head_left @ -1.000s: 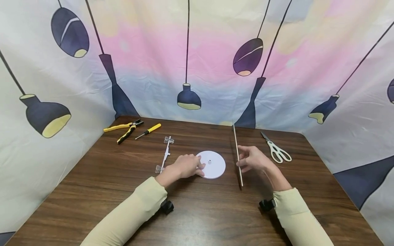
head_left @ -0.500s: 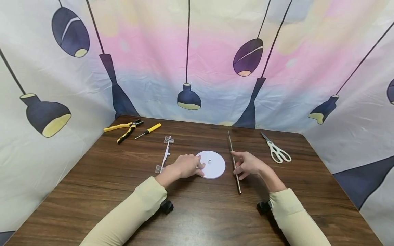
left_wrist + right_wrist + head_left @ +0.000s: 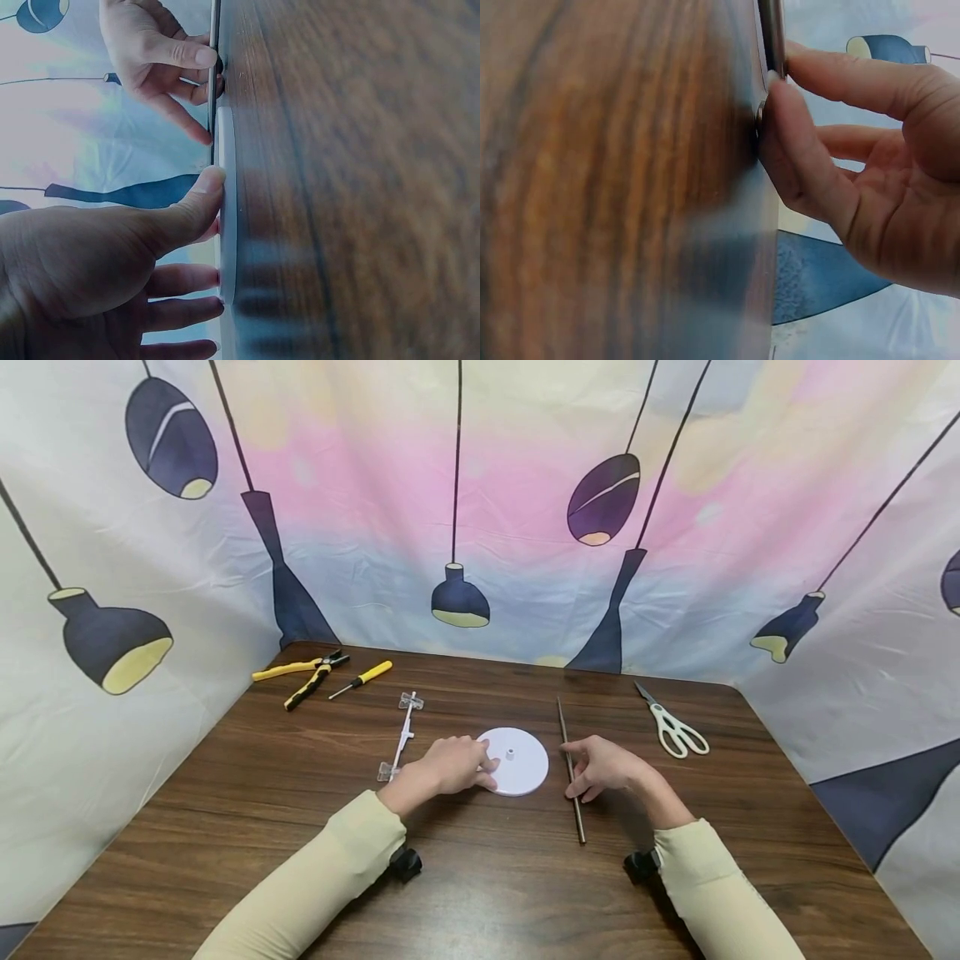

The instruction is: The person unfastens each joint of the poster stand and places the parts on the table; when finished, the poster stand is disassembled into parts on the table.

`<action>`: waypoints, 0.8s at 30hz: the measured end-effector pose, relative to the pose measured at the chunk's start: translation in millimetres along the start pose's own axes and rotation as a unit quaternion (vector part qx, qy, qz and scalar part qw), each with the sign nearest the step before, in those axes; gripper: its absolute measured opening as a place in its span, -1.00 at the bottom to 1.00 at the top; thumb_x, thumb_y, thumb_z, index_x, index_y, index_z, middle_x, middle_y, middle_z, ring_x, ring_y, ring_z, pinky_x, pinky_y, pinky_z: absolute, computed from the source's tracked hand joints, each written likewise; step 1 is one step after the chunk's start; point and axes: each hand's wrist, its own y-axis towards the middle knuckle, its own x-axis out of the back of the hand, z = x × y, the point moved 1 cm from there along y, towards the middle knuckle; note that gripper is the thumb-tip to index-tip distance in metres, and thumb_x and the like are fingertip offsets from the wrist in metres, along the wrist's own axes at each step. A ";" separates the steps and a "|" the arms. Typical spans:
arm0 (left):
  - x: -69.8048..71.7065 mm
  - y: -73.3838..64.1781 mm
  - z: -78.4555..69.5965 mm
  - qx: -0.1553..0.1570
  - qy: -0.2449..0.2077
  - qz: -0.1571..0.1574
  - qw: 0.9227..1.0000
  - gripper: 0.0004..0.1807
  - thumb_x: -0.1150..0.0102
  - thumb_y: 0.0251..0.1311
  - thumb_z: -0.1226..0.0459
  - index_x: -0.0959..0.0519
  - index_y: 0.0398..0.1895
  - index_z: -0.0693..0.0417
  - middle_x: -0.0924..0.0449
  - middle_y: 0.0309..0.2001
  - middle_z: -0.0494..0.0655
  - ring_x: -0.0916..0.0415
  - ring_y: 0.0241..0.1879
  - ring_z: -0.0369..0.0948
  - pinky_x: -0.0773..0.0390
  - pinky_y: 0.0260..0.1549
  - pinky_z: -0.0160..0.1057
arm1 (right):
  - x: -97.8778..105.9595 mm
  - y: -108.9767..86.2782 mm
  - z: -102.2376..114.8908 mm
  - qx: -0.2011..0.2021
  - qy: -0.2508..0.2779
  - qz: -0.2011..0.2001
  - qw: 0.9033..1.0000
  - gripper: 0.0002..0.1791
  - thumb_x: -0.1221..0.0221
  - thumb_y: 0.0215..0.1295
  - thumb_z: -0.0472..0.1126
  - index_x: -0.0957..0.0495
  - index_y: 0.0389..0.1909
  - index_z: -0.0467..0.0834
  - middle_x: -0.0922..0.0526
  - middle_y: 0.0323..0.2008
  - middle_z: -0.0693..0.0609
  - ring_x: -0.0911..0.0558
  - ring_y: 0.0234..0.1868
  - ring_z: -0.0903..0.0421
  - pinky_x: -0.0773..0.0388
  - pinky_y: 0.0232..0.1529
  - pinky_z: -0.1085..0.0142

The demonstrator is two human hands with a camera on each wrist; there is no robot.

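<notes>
Dark wood-grain surface [image 3: 480, 893]. Lying on it: yellow-handled pliers [image 3: 303, 675] and screwdriver [image 3: 363, 678] at far left; clear plastic clip bar [image 3: 402, 737]; white disc [image 3: 516, 762] at centre; thin metal rod [image 3: 570, 768] just beside it; scissors [image 3: 672, 724] at far right.

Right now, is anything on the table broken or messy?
Nothing stands out. The metal rod lies flat by the white disc, with the right hand touching it, and the scissors and pliers look whole.
</notes>
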 end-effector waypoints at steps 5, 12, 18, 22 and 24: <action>1.4 0.5 -1.1 -0.002 -0.008 -0.001 1.000 -0.50 -0.32 0.17 -0.08 -0.68 0.15 -0.15 -0.49 0.29 0.13 -0.60 0.04 0.13 -0.60 -0.20 0.11 | -2.0 -0.8 0.4 0.000 -0.042 -0.003 0.999 -0.03 -0.47 0.00 -0.46 -0.18 0.44 -0.46 -0.56 -0.54 -0.09 -0.65 -0.53 0.06 -0.70 -0.37 0.18; 0.8 2.9 -0.6 -0.005 -0.011 -0.002 1.000 -0.50 -0.32 0.17 -0.08 -0.67 0.16 -0.14 -0.48 0.30 0.13 -0.59 0.04 0.14 -0.60 -0.19 0.12 | -4.1 -1.3 2.5 0.006 -0.120 -0.019 0.993 -0.05 -0.51 0.00 -0.36 -0.24 0.41 -0.46 -0.58 -0.52 -0.05 -0.62 -0.55 0.09 -0.67 -0.46 0.24; 1.9 2.6 0.1 0.002 -0.016 -0.003 1.000 -0.50 -0.34 0.16 -0.07 -0.67 0.15 -0.16 -0.47 0.32 0.11 -0.56 0.11 0.15 -0.59 -0.14 0.14 | -6.8 -1.1 6.5 0.004 -0.154 -0.033 0.987 -0.05 -0.53 -0.01 -0.32 -0.27 0.40 -0.44 -0.59 -0.50 -0.03 -0.61 -0.55 0.10 -0.64 -0.48 0.26; 2.6 1.2 1.1 -0.001 -0.010 -0.007 1.000 -0.51 -0.35 0.15 -0.08 -0.70 0.11 -0.12 -0.52 0.27 0.10 -0.59 0.05 0.13 -0.61 -0.18 0.12 | -8.5 0.6 7.1 0.003 -0.154 -0.036 0.987 -0.06 -0.53 -0.01 -0.32 -0.29 0.40 -0.42 -0.58 -0.50 -0.03 -0.60 -0.55 0.11 -0.63 -0.48 0.26; 2.9 0.0 2.0 -0.006 -0.003 -0.012 1.000 -0.51 -0.37 0.14 -0.07 -0.72 0.08 -0.06 -0.60 0.17 0.08 -0.65 -0.08 0.04 -0.62 -0.27 0.06 | -9.9 1.9 6.9 0.008 -0.154 -0.033 0.988 -0.06 -0.53 0.00 -0.31 -0.28 0.40 -0.43 -0.59 -0.50 -0.03 -0.60 -0.55 0.11 -0.64 -0.48 0.27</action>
